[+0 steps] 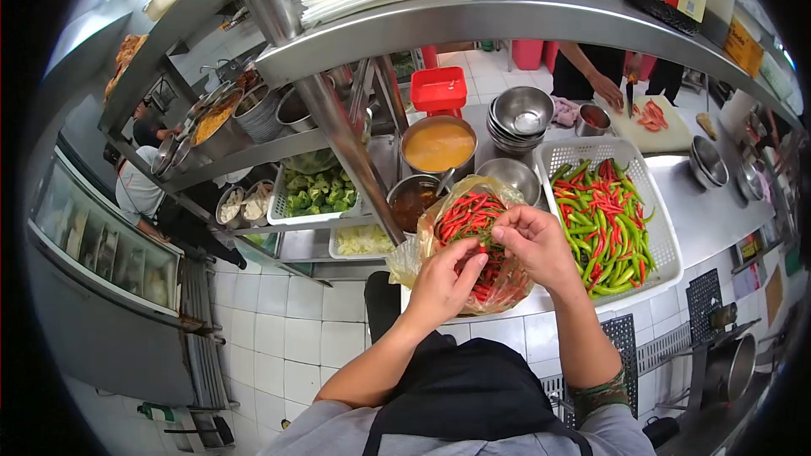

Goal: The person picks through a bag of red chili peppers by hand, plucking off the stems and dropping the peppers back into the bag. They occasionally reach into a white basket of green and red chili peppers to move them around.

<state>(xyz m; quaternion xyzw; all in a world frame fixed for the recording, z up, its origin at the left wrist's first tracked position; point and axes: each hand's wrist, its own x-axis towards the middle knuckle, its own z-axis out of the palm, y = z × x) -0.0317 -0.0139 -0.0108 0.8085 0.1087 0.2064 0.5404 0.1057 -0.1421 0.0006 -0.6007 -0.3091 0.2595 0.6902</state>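
A clear plastic bag stands open in front of me, full of thin red chilies with green stems. Over the bag's mouth, my left hand pinches a small red chili between thumb and fingers. My right hand is closed too, thumb against fingertips, at the green stem end of that chili; the exact grip is partly hidden. Just right of the bag, a white perforated basket holds long green and red chilies.
Behind the bag are a pot of orange liquid, a dark sauce pot and stacked metal bowls. A steel shelf post rises at left. Across the counter, another person's hand is by a cutting board with sliced red food.
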